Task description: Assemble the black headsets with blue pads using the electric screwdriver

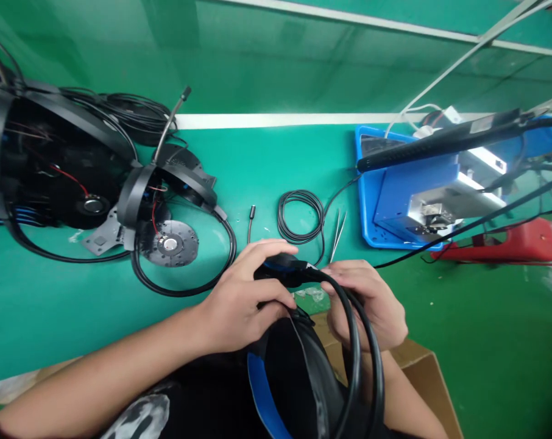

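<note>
my left hand (242, 299) and right hand (367, 303): fingers clamped on the black cable (356, 341) of a black-and-blue headset (294, 381), held over the edge of the tabletop (258, 164). i see tweezers (337, 235) and a coiled black cable (300, 216) just ahead.

Bare hands and forearms above a dark printed top

Seen from beside the bench, the left hand (244, 299) and right hand (367, 305) wear no gloves, and nothing covers the left forearm (120, 347) or right forearm (408, 390). No ring, watch or bracelet shows on either one. The black top (198, 378) carries a mottled grey-and-white print (136, 417) at the bottom of the view, though the full pattern is cut off.
</note>
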### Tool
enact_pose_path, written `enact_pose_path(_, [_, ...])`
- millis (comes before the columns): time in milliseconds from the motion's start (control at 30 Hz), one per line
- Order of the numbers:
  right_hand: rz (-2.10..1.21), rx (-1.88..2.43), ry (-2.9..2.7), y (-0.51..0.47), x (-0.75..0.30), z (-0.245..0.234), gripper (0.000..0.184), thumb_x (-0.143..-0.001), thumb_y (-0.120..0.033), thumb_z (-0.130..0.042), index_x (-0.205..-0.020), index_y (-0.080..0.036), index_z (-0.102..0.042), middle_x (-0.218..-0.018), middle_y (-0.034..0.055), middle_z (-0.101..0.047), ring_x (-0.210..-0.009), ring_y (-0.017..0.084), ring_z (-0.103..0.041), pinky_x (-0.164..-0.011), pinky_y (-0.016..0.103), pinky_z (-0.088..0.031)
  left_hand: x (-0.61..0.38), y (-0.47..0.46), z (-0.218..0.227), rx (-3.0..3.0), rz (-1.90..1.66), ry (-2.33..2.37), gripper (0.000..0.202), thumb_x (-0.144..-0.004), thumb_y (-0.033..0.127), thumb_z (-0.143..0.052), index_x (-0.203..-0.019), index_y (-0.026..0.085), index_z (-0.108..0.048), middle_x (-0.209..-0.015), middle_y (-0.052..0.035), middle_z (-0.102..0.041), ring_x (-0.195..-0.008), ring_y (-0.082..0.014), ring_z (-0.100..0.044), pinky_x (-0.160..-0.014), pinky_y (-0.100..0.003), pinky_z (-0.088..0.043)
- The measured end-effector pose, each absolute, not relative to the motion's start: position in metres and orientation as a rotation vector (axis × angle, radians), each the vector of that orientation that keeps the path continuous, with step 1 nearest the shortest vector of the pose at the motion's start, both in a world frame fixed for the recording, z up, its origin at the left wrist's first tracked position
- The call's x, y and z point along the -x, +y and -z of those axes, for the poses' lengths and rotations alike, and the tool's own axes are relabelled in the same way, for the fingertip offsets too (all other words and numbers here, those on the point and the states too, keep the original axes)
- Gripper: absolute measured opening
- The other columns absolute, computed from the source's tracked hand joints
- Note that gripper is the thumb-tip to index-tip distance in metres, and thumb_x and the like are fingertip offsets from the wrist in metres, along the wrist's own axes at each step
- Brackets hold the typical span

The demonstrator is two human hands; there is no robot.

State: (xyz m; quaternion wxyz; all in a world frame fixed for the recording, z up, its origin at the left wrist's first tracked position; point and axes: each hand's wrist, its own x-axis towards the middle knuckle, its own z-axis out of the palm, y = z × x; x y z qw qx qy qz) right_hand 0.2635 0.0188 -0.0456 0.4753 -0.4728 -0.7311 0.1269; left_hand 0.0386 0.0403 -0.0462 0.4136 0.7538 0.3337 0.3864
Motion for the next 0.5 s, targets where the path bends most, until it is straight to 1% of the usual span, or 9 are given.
enact_pose_path(133, [-0.255, 1.15, -1.704, 0.022, -0.266, 0.057, 0.021, -0.084, -0.008, -0.075, -0.098, -0.022, -0.068, -0.079, 0.0007, -0.072, -0.074, 0.019, -0.073, -0.063, 0.035, -0.06, -0.049, 0.042, 0.05, -1.873, -0.883, 0.817, 0.018, -0.092, 0.009, -0.066, -0.087, 0.022, -0.077, -0.145, -0.0121, -0.064, -0.132, -0.0268, -0.064, -0.124, -0.063, -0.036])
enact_pose_path(200, [-0.256, 1.16, -1.68, 0.024, -0.266, 0.059, 0.02, -0.084, -0.008, -0.075, -0.098, -0.021, -0.068, -0.078, 0.0, -0.07, -0.074, 0.019, -0.072, -0.065, 0.036, -0.06, -0.052, 0.042, 0.05, -1.898, -0.884, 0.819, 0.019, -0.091, 0.008, -0.064, -0.087, 0.022, -0.078, -0.145, -0.0117, -0.065, -0.134, -0.0282, -0.063, -0.123, -0.063, -0.038])
enact_pose_path(333, [-0.242, 1.166, -1.655, 0.025, -0.265, 0.059, 0.022, -0.083, -0.005, -0.074, -0.099, -0.019, -0.069, -0.08, 0.0008, -0.071, -0.073, 0.018, -0.071, -0.066, 0.034, -0.056, -0.054, 0.042, 0.05, -1.917, -1.002, 0.825, 0.023, -0.092, 0.006, -0.061, -0.085, 0.02, -0.077, -0.142, -0.0112, -0.068, -0.133, -0.0283, -0.063, -0.118, -0.056, -0.047])
enact_pose_path(400, [-0.228, 1.172, -1.668, 0.025, -0.265, 0.058, 0.022, -0.085, -0.005, -0.072, -0.102, -0.018, -0.071, -0.079, 0.0012, -0.072, -0.07, 0.018, -0.07, -0.064, 0.034, -0.055, -0.054, 0.043, 0.051, -1.909, -1.007, 0.809, 0.024, -0.092, 0.005, -0.059, -0.085, 0.02, -0.076, -0.138, -0.0099, -0.07, -0.131, -0.0267, -0.065, -0.119, -0.055, -0.047])
enact_pose_path(500, [-0.227, 1.175, -1.656, 0.024, -0.267, 0.056, 0.024, -0.086, -0.005, -0.07, -0.105, -0.018, -0.073, -0.075, 0.0006, -0.072, -0.065, 0.017, -0.069, -0.06, 0.033, -0.052, -0.054, 0.046, 0.051, -1.898, -0.952, 0.794, 0.024, -0.091, 0.003, -0.058, -0.086, 0.02, -0.074, -0.135, -0.0076, -0.073, -0.129, -0.0254, -0.067, -0.121, -0.058, -0.044])
